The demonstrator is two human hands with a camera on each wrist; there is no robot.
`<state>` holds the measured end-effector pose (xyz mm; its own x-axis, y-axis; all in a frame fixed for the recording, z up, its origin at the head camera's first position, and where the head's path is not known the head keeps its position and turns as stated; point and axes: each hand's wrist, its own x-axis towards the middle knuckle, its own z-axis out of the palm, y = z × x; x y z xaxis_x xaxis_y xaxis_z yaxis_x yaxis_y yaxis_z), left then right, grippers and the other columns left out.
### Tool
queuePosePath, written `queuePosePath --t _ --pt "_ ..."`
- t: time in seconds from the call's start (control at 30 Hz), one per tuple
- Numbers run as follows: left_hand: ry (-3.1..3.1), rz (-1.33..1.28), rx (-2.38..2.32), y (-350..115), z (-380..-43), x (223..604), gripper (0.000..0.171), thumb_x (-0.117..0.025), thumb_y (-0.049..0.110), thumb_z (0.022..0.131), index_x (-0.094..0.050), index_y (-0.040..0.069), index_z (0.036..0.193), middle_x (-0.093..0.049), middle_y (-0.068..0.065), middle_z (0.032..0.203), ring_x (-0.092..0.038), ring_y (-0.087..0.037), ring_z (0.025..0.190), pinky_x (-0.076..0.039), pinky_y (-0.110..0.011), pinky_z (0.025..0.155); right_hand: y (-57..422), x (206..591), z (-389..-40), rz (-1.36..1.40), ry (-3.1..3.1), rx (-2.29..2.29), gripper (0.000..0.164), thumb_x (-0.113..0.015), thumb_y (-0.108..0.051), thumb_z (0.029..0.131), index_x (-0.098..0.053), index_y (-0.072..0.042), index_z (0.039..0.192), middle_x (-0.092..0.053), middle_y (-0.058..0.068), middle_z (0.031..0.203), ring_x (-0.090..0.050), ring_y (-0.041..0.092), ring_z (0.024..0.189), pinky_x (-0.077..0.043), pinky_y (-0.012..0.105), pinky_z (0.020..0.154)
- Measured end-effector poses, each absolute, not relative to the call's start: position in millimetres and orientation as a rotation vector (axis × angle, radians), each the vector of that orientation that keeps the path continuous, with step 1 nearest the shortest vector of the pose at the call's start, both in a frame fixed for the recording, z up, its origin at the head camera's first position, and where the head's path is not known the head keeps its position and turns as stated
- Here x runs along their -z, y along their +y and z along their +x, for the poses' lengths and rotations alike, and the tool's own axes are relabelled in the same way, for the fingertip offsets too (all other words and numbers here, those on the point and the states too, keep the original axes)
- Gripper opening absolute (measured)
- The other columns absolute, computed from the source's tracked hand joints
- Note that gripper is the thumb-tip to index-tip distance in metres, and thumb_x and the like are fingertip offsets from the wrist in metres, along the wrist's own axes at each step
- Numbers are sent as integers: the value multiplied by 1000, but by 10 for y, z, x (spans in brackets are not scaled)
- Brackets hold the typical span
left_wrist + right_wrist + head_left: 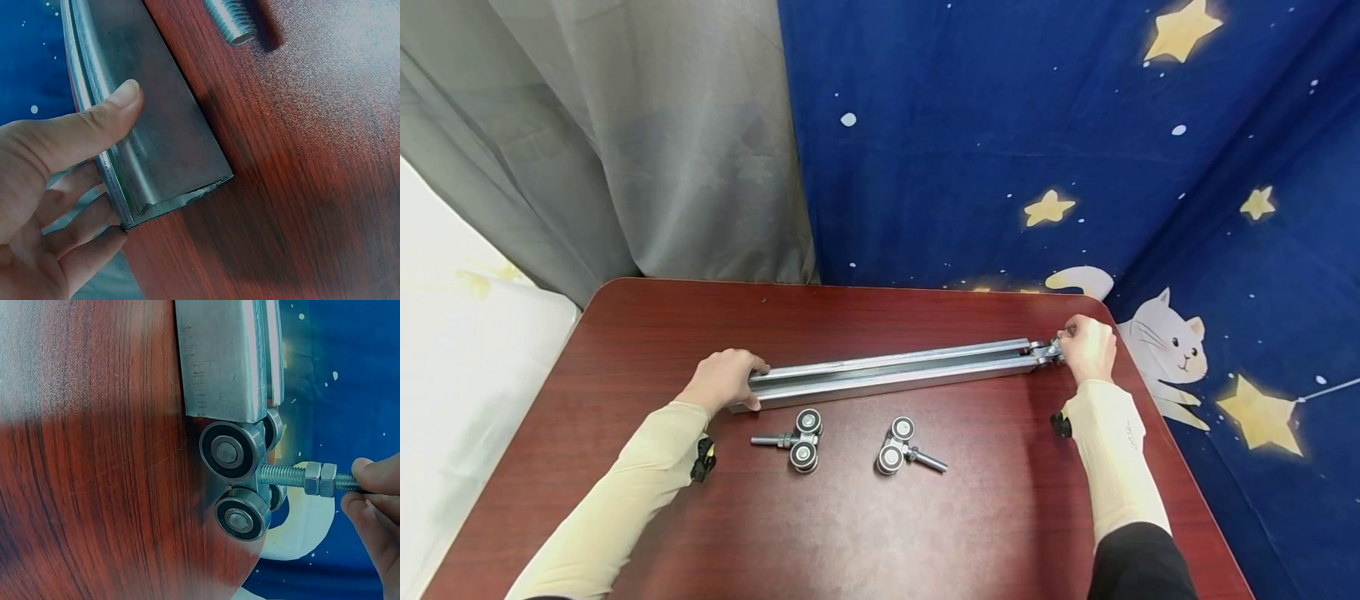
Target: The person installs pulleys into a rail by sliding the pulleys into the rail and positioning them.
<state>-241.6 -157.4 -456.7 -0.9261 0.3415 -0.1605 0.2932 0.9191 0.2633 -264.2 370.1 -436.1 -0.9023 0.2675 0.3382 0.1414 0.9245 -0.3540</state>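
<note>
A metal C-channel rail (887, 372) lies slanted across the table with its slot facing up. At its left end my left hand (721, 379) grips it, the thumb (122, 103) on the near wall and the other fingers on the far side. My right hand (1088, 346) pinches the threaded bolt (347, 482) of a roller trolley (240, 487) between thumb and fingertips. The trolley's wheels stand right at the rail's right end, outside the channel in the right wrist view. Two nuts (320, 479) sit on that bolt.
Two more roller trolleys lie on the table nearer to me, one on the left (805, 440) and one on the right (897, 446). The dark red table (985, 533) ends at a grey curtain (700, 150) and a blue star-patterned curtain (940, 167).
</note>
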Motion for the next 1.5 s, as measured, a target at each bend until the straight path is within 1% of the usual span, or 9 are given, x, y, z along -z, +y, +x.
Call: queuePosePath --t 0.17,0.33,0.67,0.9,1.13,1.37,1.43,1.5 --pt "2873 484 -349 -1579 -2414 4553 56 -86 23 52 -69 10 104 -65 -14 106 -59 -35 94 -47 -49 69 3698 4371 -2661 -290 -2716 -456 9 -61 -7 78 -65 0 80 -65 19 79 -59 43 75 -44 52 66" --pt "2866 486 -352 -1584 -2414 4555 56 -86 23 52 -69 10 104 -65 -14 106 -59 -35 93 -47 -49 68 3691 4365 -2673 -296 -2748 -470 11 -59 -7 79 -65 1 82 -66 20 82 -59 43 78 -45 52 68" --pt "2864 492 -346 -1577 -2424 4549 57 -86 24 53 -68 10 105 -64 -15 107 -59 -35 94 -47 -49 68 3645 4346 -2693 -236 -2750 -462 9 -62 -6 78 -66 2 81 -66 20 79 -59 43 74 -44 51 65" --pt "2859 489 -347 -1577 -2409 4552 57 -86 24 54 -68 10 106 -63 -15 109 -58 -35 96 -48 -48 69 3629 4326 -2684 -250 -2777 -469 10 -62 -7 78 -67 1 81 -66 19 81 -59 42 75 -45 50 67" --pt "2860 492 -341 -1607 -2409 4547 57 -86 25 53 -68 11 106 -63 -14 109 -58 -35 96 -48 -48 68 3611 4314 -2677 -243 -2799 -467 11 -60 -6 78 -67 2 84 -66 21 83 -60 43 76 -45 51 67" --pt "2867 486 -353 -1605 -2409 4543 57 -86 23 52 -69 10 105 -64 -15 109 -58 -35 95 -47 -49 69 3553 4364 -2704 -197 -2801 -423 10 -60 -6 78 -67 0 80 -66 21 81 -59 45 75 -45 53 66" --pt "2863 480 -357 -1596 -2412 4549 57 -86 23 52 -69 10 105 -64 -15 109 -58 -35 96 -47 -49 70 3533 4369 -2707 -186 -2804 -426 11 -59 -7 79 -68 0 77 -66 20 79 -60 44 74 -45 52 66" --pt "2860 474 -359 -1587 -2414 4552 57 -86 23 53 -69 10 105 -63 -15 109 -58 -35 96 -47 -49 70 3516 4363 -2711 -185 -2816 -438 14 -55 -6 77 -66 -1 71 -65 19 74 -59 42 68 -45 50 62"
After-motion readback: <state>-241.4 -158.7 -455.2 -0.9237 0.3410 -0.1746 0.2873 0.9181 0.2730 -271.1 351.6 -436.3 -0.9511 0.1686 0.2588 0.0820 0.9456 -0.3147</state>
